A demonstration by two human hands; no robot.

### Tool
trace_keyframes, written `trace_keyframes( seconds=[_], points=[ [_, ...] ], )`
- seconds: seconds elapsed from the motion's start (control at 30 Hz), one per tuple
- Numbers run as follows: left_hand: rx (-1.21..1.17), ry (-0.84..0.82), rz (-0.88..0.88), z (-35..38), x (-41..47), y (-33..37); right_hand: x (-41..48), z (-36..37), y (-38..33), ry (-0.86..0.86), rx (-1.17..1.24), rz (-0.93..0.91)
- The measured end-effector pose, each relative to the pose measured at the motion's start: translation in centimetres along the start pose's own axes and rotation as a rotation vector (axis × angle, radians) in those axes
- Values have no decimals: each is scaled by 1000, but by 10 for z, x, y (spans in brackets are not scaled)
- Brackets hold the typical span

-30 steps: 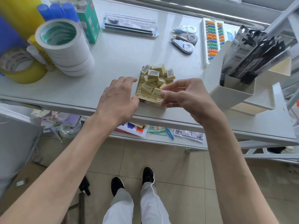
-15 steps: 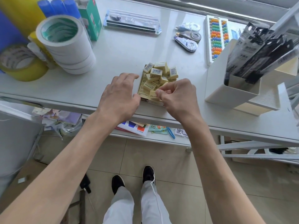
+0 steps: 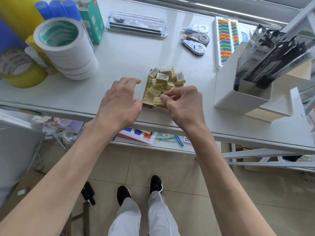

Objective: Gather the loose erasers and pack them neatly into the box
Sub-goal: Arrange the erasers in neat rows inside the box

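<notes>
Smooth grey table — right hand pinches blocky eraser (cardboard box heaped).

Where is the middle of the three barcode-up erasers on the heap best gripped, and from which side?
Probably from straight above, pinching that eraser across its short width. It lies nearly flat atop the other erasers, label up, with nothing covering it, while they and the box block sideways approaches.

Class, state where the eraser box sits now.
Head view: the box sits at the near edge of the table, between the left hand and the right hand.
</notes>
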State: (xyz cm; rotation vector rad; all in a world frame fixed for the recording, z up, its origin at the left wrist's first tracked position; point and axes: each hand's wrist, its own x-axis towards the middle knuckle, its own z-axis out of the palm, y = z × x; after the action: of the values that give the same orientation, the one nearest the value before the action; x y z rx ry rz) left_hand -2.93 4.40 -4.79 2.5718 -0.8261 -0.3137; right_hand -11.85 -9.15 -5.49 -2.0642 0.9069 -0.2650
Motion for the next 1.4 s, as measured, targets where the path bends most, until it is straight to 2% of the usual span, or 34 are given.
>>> trace_keyframes(
  seconds=[0.17, 0.47, 0.63, 0.8, 0.87, 0.97, 1.07, 1.23, 1.4],
  points=[
    [-8, 0, -10, 0, -1, 1, 1, 1, -3, 12, -56, 36],
    [-17, 9, -34, -2, -1, 0, -2, -5, -21, -60, -290, -36],
    [-15, 1, -45, 0, -1, 0, -9, 2, -24, -204, -290, -119],
    [-13, 1, -53, 1, -1, 2, -5, -2, -21, -237, -250, -151],
    [-16, -3, -52, 0, 0, 3, 0, -5, -21, -180, -134, -176],
    [-19, -4, -56, -1, 0, 4, 12, -16, -19, 56, 43, -174],
    [-25, 3, -53, -3, 2, 5, 26, -30, -19, 183, 69, -152],
    [-27, -3, -51, -2, 2, 6, 52, -33, -19, 41, -190, -165],
    [-31, -8, -33, 0, 1, 7, 63, -31, -19, -110, -297, -150]
  ],
)
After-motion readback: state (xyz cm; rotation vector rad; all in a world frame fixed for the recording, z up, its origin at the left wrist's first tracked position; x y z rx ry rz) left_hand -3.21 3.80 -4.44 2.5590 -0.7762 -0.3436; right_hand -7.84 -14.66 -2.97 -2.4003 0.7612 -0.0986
